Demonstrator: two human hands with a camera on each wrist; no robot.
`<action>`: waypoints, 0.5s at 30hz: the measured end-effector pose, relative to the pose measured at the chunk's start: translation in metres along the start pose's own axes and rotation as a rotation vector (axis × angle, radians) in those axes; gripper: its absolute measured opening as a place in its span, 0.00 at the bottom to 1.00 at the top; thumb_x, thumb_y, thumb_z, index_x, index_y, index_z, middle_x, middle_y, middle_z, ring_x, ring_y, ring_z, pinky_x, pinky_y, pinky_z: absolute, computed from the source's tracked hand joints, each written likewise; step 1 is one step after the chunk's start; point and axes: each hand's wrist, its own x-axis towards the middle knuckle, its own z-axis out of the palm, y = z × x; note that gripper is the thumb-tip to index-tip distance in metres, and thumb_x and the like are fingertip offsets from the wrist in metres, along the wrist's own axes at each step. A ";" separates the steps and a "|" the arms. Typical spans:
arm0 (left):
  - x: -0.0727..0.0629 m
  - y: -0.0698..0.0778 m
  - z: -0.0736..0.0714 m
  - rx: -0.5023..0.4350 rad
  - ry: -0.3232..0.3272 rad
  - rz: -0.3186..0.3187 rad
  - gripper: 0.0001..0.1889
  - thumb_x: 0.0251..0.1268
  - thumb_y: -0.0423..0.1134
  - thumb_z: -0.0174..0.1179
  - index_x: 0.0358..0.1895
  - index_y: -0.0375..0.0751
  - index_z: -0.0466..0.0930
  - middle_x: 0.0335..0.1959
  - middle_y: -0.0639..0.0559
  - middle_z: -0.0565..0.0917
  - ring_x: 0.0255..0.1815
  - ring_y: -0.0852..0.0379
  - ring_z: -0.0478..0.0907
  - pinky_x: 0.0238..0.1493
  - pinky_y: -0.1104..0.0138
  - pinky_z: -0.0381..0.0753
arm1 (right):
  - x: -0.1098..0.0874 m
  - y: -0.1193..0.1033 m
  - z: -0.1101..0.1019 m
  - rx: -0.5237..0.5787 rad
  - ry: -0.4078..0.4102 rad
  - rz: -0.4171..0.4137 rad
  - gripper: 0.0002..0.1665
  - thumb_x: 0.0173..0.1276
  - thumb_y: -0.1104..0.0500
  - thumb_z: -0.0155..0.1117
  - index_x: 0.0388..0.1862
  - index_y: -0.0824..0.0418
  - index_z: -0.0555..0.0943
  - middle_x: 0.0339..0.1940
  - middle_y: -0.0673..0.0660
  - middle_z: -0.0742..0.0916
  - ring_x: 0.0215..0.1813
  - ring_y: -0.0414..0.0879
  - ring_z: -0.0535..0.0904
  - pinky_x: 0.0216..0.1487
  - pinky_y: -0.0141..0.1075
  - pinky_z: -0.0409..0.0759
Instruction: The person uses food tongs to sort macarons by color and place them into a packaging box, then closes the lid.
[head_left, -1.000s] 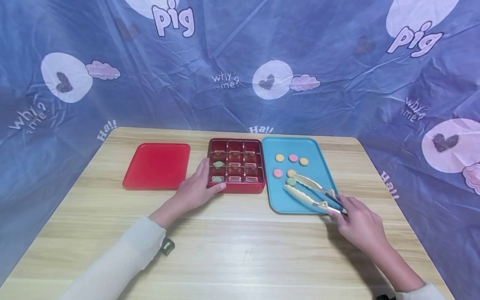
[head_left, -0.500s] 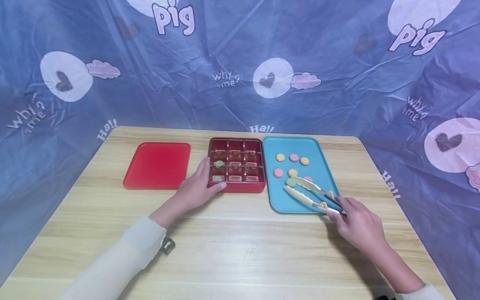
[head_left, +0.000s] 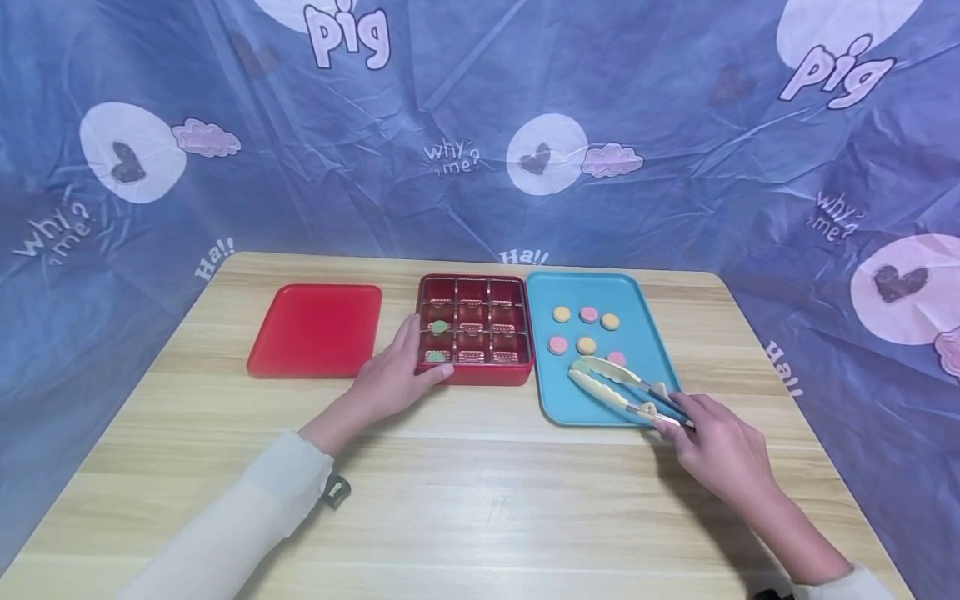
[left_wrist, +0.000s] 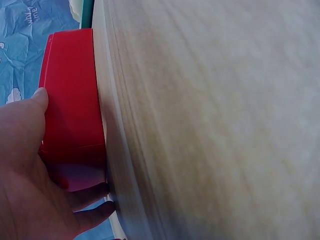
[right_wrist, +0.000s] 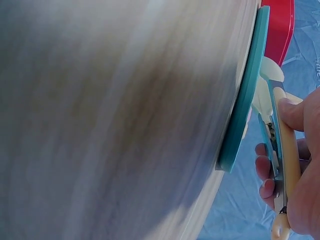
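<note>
My right hand grips a pair of tongs with cream scalloped tips; the right wrist view shows the thumb on one handle. Over the blue tray, the tips are spread a little around a green macaron, now mostly hidden by the upper arm. My left hand rests against a red divided box, fingers along its left side and thumb at the front rim. Green macarons sit in the left column's middle and front compartments. Yellow macarons and pink macarons lie on the tray.
A red lid lies flat to the left of the box. The tray stands right beside the box's right wall. The wooden table stretches in front, and a blue printed cloth hangs behind it.
The tongs' upper arm has swung down and inward over the green macaron, narrowing the gap and covering it. A pink macaron behind that arm has come into view. The left hand stays put.
</note>
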 end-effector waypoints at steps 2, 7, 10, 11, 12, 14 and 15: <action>0.000 0.000 0.000 0.001 -0.002 0.002 0.60 0.60 0.81 0.46 0.83 0.49 0.28 0.85 0.47 0.40 0.80 0.38 0.55 0.65 0.31 0.67 | 0.000 0.000 0.000 0.001 0.000 0.000 0.27 0.56 0.55 0.77 0.54 0.64 0.84 0.45 0.60 0.88 0.42 0.59 0.86 0.26 0.53 0.78; 0.000 0.000 0.000 0.000 -0.009 -0.002 0.60 0.60 0.80 0.46 0.83 0.49 0.27 0.85 0.47 0.39 0.81 0.38 0.54 0.65 0.30 0.66 | 0.000 0.000 0.001 0.001 0.012 -0.006 0.27 0.56 0.55 0.77 0.54 0.63 0.84 0.45 0.60 0.88 0.42 0.60 0.86 0.26 0.54 0.78; -0.001 0.000 0.000 0.000 -0.011 -0.005 0.60 0.60 0.80 0.46 0.83 0.50 0.27 0.85 0.48 0.39 0.81 0.39 0.53 0.66 0.31 0.66 | 0.000 0.000 0.001 0.003 0.018 -0.006 0.27 0.55 0.55 0.78 0.54 0.63 0.84 0.45 0.61 0.88 0.43 0.60 0.86 0.26 0.55 0.79; -0.001 0.000 0.000 0.001 -0.012 -0.005 0.60 0.60 0.80 0.46 0.83 0.50 0.27 0.85 0.48 0.38 0.81 0.39 0.53 0.66 0.30 0.66 | 0.000 0.000 0.001 0.005 0.019 -0.006 0.27 0.55 0.55 0.78 0.54 0.63 0.84 0.45 0.60 0.88 0.43 0.60 0.86 0.27 0.55 0.79; -0.001 0.000 0.000 0.003 -0.014 -0.003 0.60 0.60 0.80 0.46 0.83 0.50 0.27 0.85 0.48 0.38 0.81 0.38 0.53 0.66 0.30 0.66 | 0.000 0.000 0.001 0.007 0.020 -0.006 0.27 0.55 0.55 0.78 0.54 0.63 0.84 0.45 0.61 0.88 0.43 0.60 0.86 0.27 0.55 0.79; 0.000 0.000 0.000 0.003 -0.013 -0.004 0.60 0.60 0.80 0.46 0.83 0.50 0.27 0.85 0.48 0.38 0.81 0.38 0.54 0.65 0.30 0.66 | 0.000 0.000 0.000 0.010 0.021 -0.005 0.27 0.55 0.56 0.78 0.54 0.63 0.84 0.45 0.60 0.88 0.43 0.60 0.86 0.27 0.55 0.78; 0.000 0.000 0.000 0.002 -0.012 -0.004 0.60 0.60 0.80 0.46 0.83 0.50 0.27 0.85 0.48 0.38 0.81 0.38 0.54 0.66 0.30 0.66 | 0.000 0.000 0.000 0.012 0.023 -0.004 0.27 0.55 0.56 0.78 0.54 0.63 0.84 0.45 0.60 0.88 0.43 0.60 0.86 0.27 0.55 0.78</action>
